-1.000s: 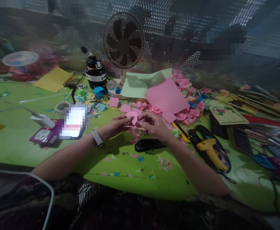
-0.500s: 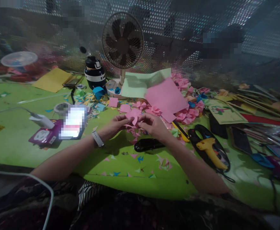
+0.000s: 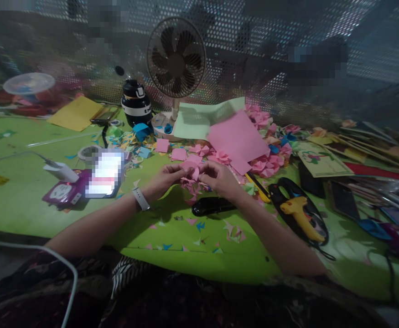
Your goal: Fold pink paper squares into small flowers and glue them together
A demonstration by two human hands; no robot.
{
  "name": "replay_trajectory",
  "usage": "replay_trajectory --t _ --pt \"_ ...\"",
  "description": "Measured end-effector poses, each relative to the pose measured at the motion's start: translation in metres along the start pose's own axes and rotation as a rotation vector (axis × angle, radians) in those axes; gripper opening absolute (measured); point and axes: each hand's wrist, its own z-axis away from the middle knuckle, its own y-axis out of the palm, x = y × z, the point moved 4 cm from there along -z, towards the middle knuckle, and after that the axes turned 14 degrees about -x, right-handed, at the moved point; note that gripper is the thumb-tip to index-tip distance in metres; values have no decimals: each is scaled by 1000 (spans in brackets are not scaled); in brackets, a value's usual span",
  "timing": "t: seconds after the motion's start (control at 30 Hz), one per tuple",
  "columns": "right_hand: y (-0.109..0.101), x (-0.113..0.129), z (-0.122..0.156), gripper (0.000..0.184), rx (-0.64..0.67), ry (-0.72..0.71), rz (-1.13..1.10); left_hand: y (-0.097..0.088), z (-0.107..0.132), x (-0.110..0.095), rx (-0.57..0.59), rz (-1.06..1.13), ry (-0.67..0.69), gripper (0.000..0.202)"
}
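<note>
Between my two hands is a small curled piece of pink paper (image 3: 194, 169), raised over the green table (image 3: 144, 239). My left hand (image 3: 169, 178), below a white wristband (image 3: 140, 199), pinches its left side. The fingers of my right hand (image 3: 219, 179) are closed on its right side; my fingers partly hide the paper. Pink scraps (image 3: 191, 189) lie just beneath. A shiny black object, its kind unclear, (image 3: 211, 206) rests below my right hand. Behind the hands are pink paper squares (image 3: 178, 154), a large pink sheet (image 3: 236, 136) and folded pink paper flowers (image 3: 269, 164).
A fan (image 3: 176, 64) and a dark bottle (image 3: 137, 105) stand at the back. To the left, a lit phone (image 3: 105, 174) leans by a purple power strip (image 3: 67, 189). On the right are a yellow cutter (image 3: 259, 187) and a yellow glue gun (image 3: 302, 216).
The pink paper between my fingers has turned slightly and now looks more rounded. Both hands stay in nearly the same place, still holding it.
</note>
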Motion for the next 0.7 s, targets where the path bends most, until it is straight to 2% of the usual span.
replay_trajectory --t 0.2,0.33,0.43,0.57,0.7 --pt "0 0 -3 24 6 2 -27 1 1 0 15 -59 24 29" --pt "4 -5 -4 32 79 102 -175 -1 1 -2 42 -146 85 30" --pt "7 -8 -3 28 142 197 -289 0 3 -5 80 -133 102 33" --pt "7 -7 -2 26 163 260 -388 4 8 -8 131 -81 88 37" --pt "9 -6 0 29 186 309 -429 5 11 -8 68 -95 129 32"
